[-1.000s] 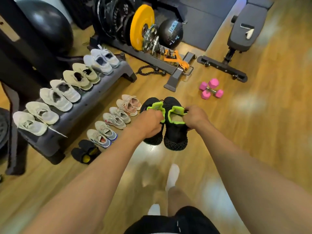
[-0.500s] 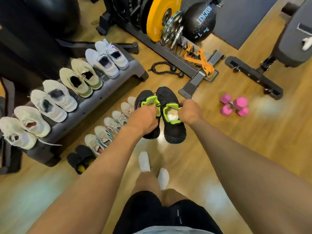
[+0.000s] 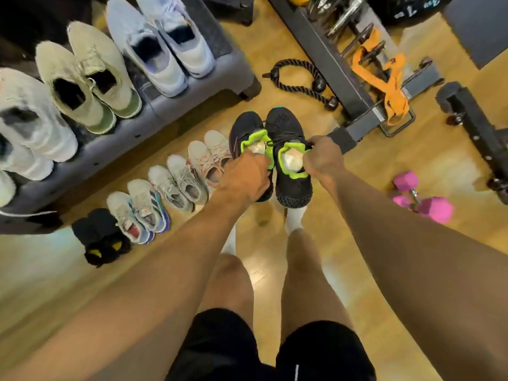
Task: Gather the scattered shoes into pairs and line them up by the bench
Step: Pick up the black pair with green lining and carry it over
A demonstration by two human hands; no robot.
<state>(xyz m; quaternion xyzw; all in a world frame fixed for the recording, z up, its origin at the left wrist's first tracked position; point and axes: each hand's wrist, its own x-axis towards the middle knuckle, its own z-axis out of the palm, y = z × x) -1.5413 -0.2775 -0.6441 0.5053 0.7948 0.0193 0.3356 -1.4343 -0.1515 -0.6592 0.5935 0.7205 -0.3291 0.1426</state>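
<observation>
Curled fingers of the left hand (image 3: 244,177) and right hand (image 3: 323,158) are gripping the lime-green collars of a black knit, lattice-soled shoe pair (image 3: 292,185), just beside pale mesh trainers (image 3: 176,182) lining the glossy wooden floor (image 3: 343,257) along the grey bench (image 3: 192,94).

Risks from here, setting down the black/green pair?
The left hand and right hand grip the black shoes only by their green collars; one could slip. The beige pair sits right beside them and may get knocked askew. The rack foot crowds the other side.
</observation>
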